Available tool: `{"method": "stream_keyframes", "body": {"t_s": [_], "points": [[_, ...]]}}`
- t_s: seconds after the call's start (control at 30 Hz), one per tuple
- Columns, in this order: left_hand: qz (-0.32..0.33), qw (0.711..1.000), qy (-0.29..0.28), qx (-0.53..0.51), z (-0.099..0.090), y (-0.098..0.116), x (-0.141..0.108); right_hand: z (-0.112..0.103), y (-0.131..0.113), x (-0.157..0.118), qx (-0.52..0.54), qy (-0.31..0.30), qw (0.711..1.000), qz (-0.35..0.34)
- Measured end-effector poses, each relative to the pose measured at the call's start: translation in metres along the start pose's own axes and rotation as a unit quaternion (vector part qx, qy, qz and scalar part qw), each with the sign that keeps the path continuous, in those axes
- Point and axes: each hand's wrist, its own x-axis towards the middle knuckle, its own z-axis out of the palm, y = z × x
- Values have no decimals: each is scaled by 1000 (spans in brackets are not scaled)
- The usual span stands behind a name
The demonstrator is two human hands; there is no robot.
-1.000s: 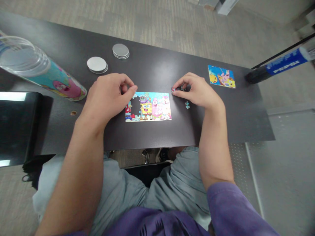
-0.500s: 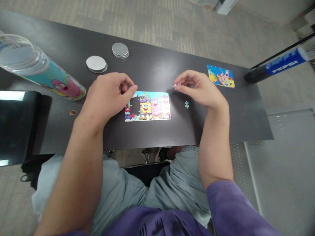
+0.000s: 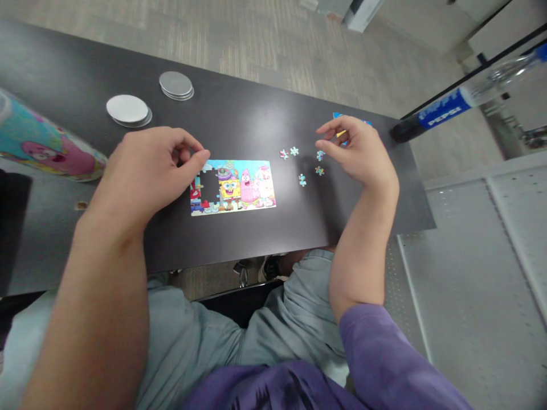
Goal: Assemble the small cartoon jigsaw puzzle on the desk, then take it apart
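A partly assembled cartoon puzzle (image 3: 248, 188) lies on the dark table, with a gap in its left part. My left hand (image 3: 162, 165) rests by the puzzle's upper left corner, thumb and index fingertip pressed together; whatever is between them is too small to make out. Several loose pieces lie right of the puzzle, among them a pink and white piece (image 3: 284, 154) and a lower teal piece (image 3: 302, 180). My right hand (image 3: 352, 142) hovers over the right side with thumb and fingers apart, holding nothing, close to a small bluish piece (image 3: 320, 155).
Two stacks of round discs, white (image 3: 127, 108) and grey (image 3: 175, 83), sit at the back left. A cartoon-printed cylinder (image 3: 55, 142) lies at the far left. A Pepsi bottle (image 3: 444, 108) stands at the right end. A blue picture card is partly behind my right hand.
The view has shifted to the right. My right hand has let go of a small piece and moved right, its fingers now apart. Loose pieces it had covered now show. My left hand stays by the puzzle.
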Motion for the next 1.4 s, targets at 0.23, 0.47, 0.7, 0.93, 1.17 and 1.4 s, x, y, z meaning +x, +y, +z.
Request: {"method": "stream_keyframes", "body": {"t_s": [0.23, 0.47, 0.7, 0.93, 1.17, 1.4], "points": [[12, 999, 47, -11, -4, -3, -1, -23, 27, -29, 10, -64, 992, 105], [1, 998, 68, 11, -3, -1, -4, -18, 27, -33, 2, -108, 989, 101], [5, 998, 52, 18, -1, 1, -1, -11, 18, -32, 51, -162, 981, 89], [23, 999, 39, 4, -1, 4, 0, -6, -16, -27, 147, -134, 979, -32], [35, 996, 73, -38, 6, -7, 0, 49, -88, -20, 164, -175, 959, -149], [55, 994, 69, -68, 0, -12, -2, 98, -116, -8, 219, -261, 933, -117]]}}
